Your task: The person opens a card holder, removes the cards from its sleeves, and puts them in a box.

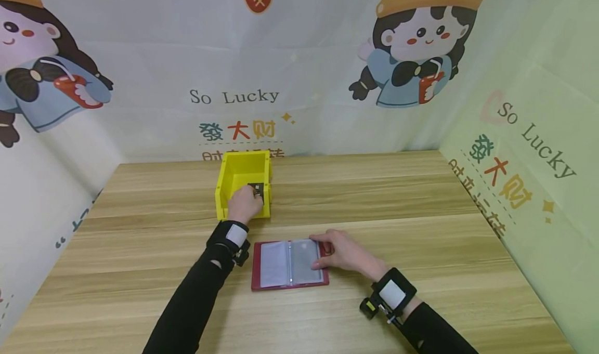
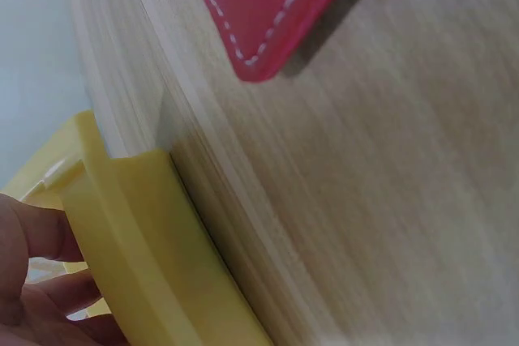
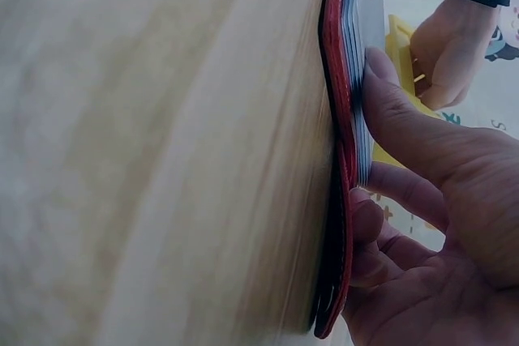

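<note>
A small red card album [image 1: 256, 265] lies spread on the table, with clear sleeves [image 1: 274, 264] on both sides of a central spine. My right hand [image 1: 343, 251] grips its right edge, thumb [image 3: 397, 111] on top of the sleeves and other fingers at the cover's edge. Farther off, my left hand [image 1: 244, 204] reaches into a yellow bin [image 1: 220, 193]. Close by its fingertips is a dark, flat, card-like piece [image 1: 257, 187], inside the bin against the right wall. Bent fingers [image 2: 49, 232] show behind the bin wall in the left wrist view; I cannot tell whether they hold that piece.
The bin stands at the back of the wooden table [image 1: 374, 187], near a printed cloth backdrop [image 1: 318, 83]. A second cloth wall [image 1: 538, 135] borders the right side. Both wrists wear black straps with small cameras [image 1: 369, 307].
</note>
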A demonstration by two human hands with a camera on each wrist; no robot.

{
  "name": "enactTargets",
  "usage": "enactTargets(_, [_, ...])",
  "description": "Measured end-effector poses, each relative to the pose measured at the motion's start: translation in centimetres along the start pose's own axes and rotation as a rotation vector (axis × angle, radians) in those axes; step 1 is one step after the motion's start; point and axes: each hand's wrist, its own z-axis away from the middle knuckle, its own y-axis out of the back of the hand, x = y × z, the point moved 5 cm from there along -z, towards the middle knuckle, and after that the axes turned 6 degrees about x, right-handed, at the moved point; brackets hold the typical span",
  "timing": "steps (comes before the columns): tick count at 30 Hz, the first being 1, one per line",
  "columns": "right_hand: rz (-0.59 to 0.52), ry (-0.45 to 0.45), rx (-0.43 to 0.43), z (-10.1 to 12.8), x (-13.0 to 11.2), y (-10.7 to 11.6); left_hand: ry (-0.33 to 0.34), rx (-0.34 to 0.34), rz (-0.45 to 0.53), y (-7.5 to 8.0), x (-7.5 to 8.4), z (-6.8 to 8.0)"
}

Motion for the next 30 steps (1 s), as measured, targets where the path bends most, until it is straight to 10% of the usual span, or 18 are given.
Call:
enactTargets(16, [-0.006,0.002,0.004,0.1,0.0,0.0,0.003,-0.040,-0.113,0.1,0.4,1.2])
enactTargets(30, [-0.001,0.013,0.007,0.2,0.0,0.0,-0.255,0.282,0.166,2.0,1.3,5.5])
